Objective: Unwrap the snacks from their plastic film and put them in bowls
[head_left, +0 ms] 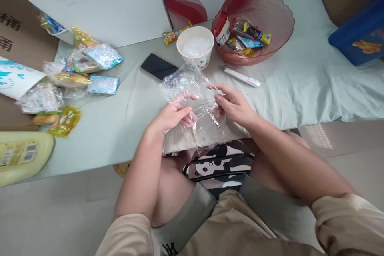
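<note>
Crumpled clear plastic film (207,122), perhaps a thin bag, is stretched between my two hands over the table's front edge. My left hand (180,113) grips its left side, with the index finger stretched out and the thumb near the other fingers. On the right side, my right hand (231,104) pinches the film between thumb and curled fingers. Part of the film spreads up toward a white paper cup (195,44) holding whitish translucent material. A dark phone (159,67) lies behind my left hand, and a white-handled tool (240,76) behind my right.
A pink ribbed bowl (279,28) holds several wrapped snacks. Another yellow-wrapped snack (177,34) lies behind the cup. More packets (103,85) and a tipped paper cup (18,76) are at left, near a yellow bottle (24,156). Cartons (120,4) stand behind; a blue container (360,32) stands right.
</note>
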A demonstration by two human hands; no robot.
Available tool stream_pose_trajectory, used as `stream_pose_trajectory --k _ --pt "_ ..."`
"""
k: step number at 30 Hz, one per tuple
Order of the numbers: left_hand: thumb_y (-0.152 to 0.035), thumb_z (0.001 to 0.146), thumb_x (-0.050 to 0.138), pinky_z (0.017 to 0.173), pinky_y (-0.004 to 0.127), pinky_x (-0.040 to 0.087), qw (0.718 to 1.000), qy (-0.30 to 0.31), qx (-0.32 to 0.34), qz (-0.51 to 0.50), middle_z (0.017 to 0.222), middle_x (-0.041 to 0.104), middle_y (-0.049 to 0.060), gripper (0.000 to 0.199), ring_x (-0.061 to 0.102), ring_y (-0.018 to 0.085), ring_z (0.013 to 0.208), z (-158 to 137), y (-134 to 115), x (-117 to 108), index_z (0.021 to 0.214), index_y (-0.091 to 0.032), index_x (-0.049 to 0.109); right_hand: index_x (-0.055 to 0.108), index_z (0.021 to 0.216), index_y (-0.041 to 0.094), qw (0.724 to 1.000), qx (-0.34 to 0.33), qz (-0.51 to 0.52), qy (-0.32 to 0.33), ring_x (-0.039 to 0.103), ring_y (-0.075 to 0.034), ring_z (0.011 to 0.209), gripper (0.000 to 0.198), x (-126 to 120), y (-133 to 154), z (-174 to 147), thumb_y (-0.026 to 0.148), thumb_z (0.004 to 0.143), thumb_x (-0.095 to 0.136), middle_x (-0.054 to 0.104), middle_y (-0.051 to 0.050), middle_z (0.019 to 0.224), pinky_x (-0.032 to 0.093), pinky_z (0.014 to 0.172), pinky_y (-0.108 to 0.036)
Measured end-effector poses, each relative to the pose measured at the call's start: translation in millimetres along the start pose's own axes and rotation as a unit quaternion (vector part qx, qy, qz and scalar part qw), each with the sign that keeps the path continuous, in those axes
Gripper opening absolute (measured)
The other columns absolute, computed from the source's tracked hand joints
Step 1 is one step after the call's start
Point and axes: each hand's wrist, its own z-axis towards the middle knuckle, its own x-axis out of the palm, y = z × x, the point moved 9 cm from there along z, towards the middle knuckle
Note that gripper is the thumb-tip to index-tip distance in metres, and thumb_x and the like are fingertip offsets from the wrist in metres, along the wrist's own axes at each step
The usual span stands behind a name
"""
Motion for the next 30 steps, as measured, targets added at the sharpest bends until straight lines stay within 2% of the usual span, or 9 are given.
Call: stream_pose_trajectory --k 4,7,11,14,16,18,21,25,30 --pt "-0.029 0.069 0.082 0.042 0.022 0.044 0.991 -0.07 0.072 -0.084 0.057 0.06 -0.007 0.034 0.059 0.012 0.044 -7.1 -14.7 -17.2 0.094 -0.025 0.06 0.058 0.106 0.028 0.993 -0.012 0.117 0.031 0.057 -0.013 0.054 0.037 0.6 3.0 -4.7 0.059 0.088 0.064 0.064 0.004 0.069 0.05 0.055 -0.029" --pt "-0.029 0.069 0.076 0.048 0.024 0.05 0.977 -0.123 0.108 -0.138 0.057 0.057 -0.004 0.02 0.058 0.012 0.049 -7.6 -18.5 -23.3 0.071 -0.022 0.058 0.054 0.082 0.025 0.986 -0.006 0.158 0.057 0.057 -0.014 0.058 0.029 -1.3 2.0 -9.3 0.05 0.081 0.068 0.061 0.002 0.07 0.052 0.057 -0.03" --pt "-0.051 0.08 0.06 0.057 0.03 0.054 0.978 -0.122 0.09 -0.142 0.063 0.064 0.004 0.038 0.061 0.015 0.058 -3.4 -7.3 -6.6 0.059 -0.02 0.061 0.049 0.069 0.023 0.991 -0.008 0.096 0.088 0.056 -0.017 0.064 0.038 -8.9 -6.7 -15.8 0.056 0.089 0.053 0.054 -0.002 0.069 0.053 0.063 -0.033" --pt "-0.048 0.073 0.071 0.058 0.025 0.048 0.98 -0.143 0.134 -0.035 0.066 0.063 0.003 0.032 0.057 0.012 0.059 -8.4 -1.6 8.8 0.063 -0.019 0.063 0.05 0.086 0.024 0.999 -0.026 -0.006 0.017 0.057 -0.016 0.066 0.029 -29.9 -17.0 -20.1 0.049 0.084 0.066 0.057 -0.001 0.077 0.051 0.061 -0.031" --pt "-0.033 0.066 0.079 0.061 0.024 0.046 0.968 -0.179 0.175 0.024 0.074 0.063 0.0 0.022 0.055 0.01 0.061 -15.2 2.6 16.8 0.079 -0.02 0.066 0.049 0.114 0.026 0.997 -0.039 -0.072 -0.003 0.058 -0.016 0.067 0.043 -37.0 -22.8 -23.7 0.033 0.077 0.071 0.062 -0.001 0.089 0.052 0.061 -0.032" --pt "-0.022 0.064 0.078 0.066 0.024 0.046 0.955 -0.229 0.186 0.043 0.081 0.062 -0.002 0.041 0.057 0.011 0.066 -20.6 11.2 19.1 0.103 -0.024 0.064 0.039 0.138 0.027 0.989 -0.056 -0.136 -0.001 0.06 -0.017 0.068 0.066 -38.3 -26.9 -25.5 0.024 0.077 0.064 0.066 -0.002 0.095 0.053 0.065 -0.035" --pt "-0.021 0.07 0.079 0.071 0.027 0.048 0.944 -0.279 0.174 0.022 0.084 0.063 -0.002 0.06 0.063 0.014 0.073 -21.2 22.6 18.2 0.125 -0.026 0.055 0.036 0.148 0.024 0.975 -0.087 -0.205 -0.026 0.063 -0.019 0.073 0.073 -40.8 -30.2 -21.9 0.019 0.078 0.057 0.07 -0.004 0.095 0.055 0.073 -0.038" --pt "-0.026 0.064 0.089 0.076 0.029 0.05 0.95 -0.266 0.157 0.041 0.086 0.067 0.001 0.054 0.064 0.015 0.076 -12.5 22.5 23.4 0.11 -0.018 0.063 0.048 0.142 0.018 0.975 -0.097 -0.196 -0.049 0.065 -0.02 0.079 0.064 -42.6 -37.6 -9.2 0.018 0.078 0.058 0.071 -0.006 0.094 0.056 0.08 -0.039" --pt "-0.027 0.065 0.09 0.072 0.027 0.05 0.953 -0.242 0.181 0.016 0.076 0.064 -0.001 0.033 0.06 0.012 0.07 -8.7 18.3 25.5 0.084 -0.018 0.063 0.04 0.154 0.022 0.986 -0.1 -0.123 -0.052 0.063 -0.02 0.078 0.08 -48.5 -39.5 -6.1 0.028 0.079 0.066 0.072 -0.008 0.107 0.057 0.075 -0.038"
